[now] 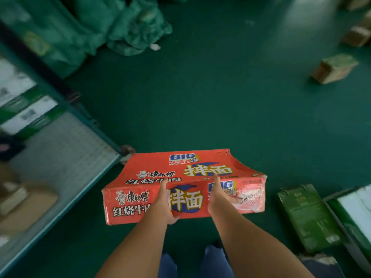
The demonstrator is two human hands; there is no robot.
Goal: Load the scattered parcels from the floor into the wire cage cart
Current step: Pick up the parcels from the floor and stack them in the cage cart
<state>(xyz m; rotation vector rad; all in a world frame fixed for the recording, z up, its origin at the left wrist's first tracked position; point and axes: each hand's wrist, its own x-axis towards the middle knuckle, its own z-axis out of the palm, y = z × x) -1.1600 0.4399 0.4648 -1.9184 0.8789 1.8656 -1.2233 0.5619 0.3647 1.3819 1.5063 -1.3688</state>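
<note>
A flat orange noodle carton (152, 177) with Chinese print hangs above the green floor in front of me. My left hand (165, 199) grips its near side, thumb on the top edge and fingers under the bottom. My right hand (218, 197) holds the same side a little to the right, thumb up on the top edge. The wire cage cart (66, 149) stands at the left, its mesh wall and teal frame close to the carton's left corner. Brown cardboard parcels (24, 205) and white-and-green boxes (26, 117) lie inside it.
A dark green parcel (309, 217) and a white-topped box (355, 205) lie on the floor at the right. Brown parcels (335, 68) are scattered at the far right. Green sacks (112, 27) are piled at the back left. My feet (192, 263) show below.
</note>
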